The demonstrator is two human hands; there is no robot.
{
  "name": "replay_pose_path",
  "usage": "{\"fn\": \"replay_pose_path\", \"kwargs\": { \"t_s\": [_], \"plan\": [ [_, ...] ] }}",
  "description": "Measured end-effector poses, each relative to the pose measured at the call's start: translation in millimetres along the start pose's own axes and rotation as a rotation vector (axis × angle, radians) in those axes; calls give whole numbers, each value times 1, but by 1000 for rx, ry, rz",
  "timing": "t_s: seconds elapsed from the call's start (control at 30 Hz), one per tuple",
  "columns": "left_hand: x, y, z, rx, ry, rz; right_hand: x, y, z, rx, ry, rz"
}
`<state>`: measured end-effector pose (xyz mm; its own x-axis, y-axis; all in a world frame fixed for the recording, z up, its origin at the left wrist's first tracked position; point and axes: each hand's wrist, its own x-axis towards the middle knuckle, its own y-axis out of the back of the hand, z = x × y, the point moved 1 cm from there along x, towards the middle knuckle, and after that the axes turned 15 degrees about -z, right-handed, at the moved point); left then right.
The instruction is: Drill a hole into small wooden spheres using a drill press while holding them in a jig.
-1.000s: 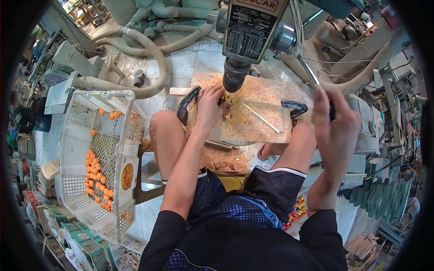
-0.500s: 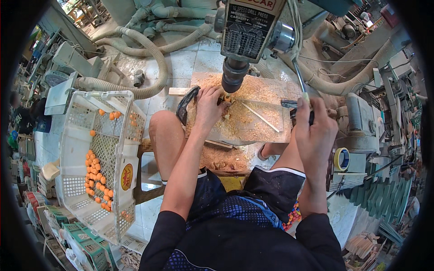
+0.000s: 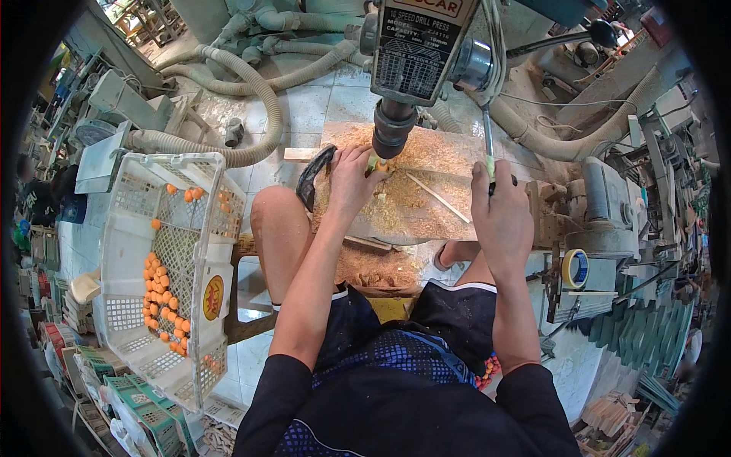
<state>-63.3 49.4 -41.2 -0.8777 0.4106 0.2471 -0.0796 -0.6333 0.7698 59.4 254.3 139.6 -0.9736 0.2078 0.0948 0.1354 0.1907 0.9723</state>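
Note:
The drill press (image 3: pixel 419 57) stands in front of me, its dark chuck (image 3: pixel 393 131) pointing down at a wooden board (image 3: pixel 365 222) strewn with shavings. Directly below the chuck, my left hand (image 3: pixel 350 181) pinches a small orange piece (image 3: pixel 382 164), mostly hidden by fingers and chuck. My right hand (image 3: pixel 502 221) is wrapped around the grip of the feed lever (image 3: pixel 489 135), whose metal rod slants up to the press. On the board, a thin pale wood stick (image 3: pixel 438 196) lies between the hands.
To my left, a white plastic crate (image 3: pixel 114 251) holds many small orange pieces (image 3: pixel 161 286). A ribbed hose (image 3: pixel 263 99) loops across the tiled floor behind it. On the right are a grey machine (image 3: pixel 609 206) and a yellow tape roll (image 3: pixel 575 269). A black-knobbed lever (image 3: pixel 603 33) sticks out above.
My right hand has swung the lever leftward and slightly down. Another black-knobbed lever has come into view at the upper right. My left hand has stayed nearly still under the chuck.

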Motion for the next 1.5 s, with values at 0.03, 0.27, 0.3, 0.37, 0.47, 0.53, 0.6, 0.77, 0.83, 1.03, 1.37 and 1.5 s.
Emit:
{"fn": "replay_pose_path", "kwargs": {
  "t_s": [0.03, 0.27, 0.3, 0.37, 0.47, 0.53, 0.6, 0.77, 0.83, 1.03, 1.37, 1.5],
  "plan": [
    [0, 0, 0, 3, -4, 3, 1, 0, 0, -15, -22, 3],
    [0, -1, -2, -22, -9, 12, -4, 37, 1, 413, 230, 177],
    [0, -1, -2, -16, -17, 13, -1, 50, 1, 505, 319, 335],
    [0, -2, -2, -26, 5, 33, 13, 78, 0, 587, 345, 409],
    [0, -1, -2, -41, -45, 34, 70, 118, -4, 513, 439, 556],
    [0, -1, -2, -20, -44, 48, 110, 135, -2, 497, 380, 561],
    [0, -1, -2, 1, -41, 70, 144, 142, 0, 481, 312, 587],
    [1, -4, -6, -30, -55, 57, 185, 133, 5, 599, 583, 614],
    [1, -5, -6, -20, -70, 78, 201, 133, 8, 860, 705, 472],
    [2, -6, -4, 10, -70, 70, 237, 137, 28, 510, 695, 512],
    [-6, 6, -8, -130, -99, 39, 242, 138, 28, -387, 601, 729],
    [-17, 4, 1, -215, -63, 119, 243, 136, 29, -476, 556, 747]
  ]
}}
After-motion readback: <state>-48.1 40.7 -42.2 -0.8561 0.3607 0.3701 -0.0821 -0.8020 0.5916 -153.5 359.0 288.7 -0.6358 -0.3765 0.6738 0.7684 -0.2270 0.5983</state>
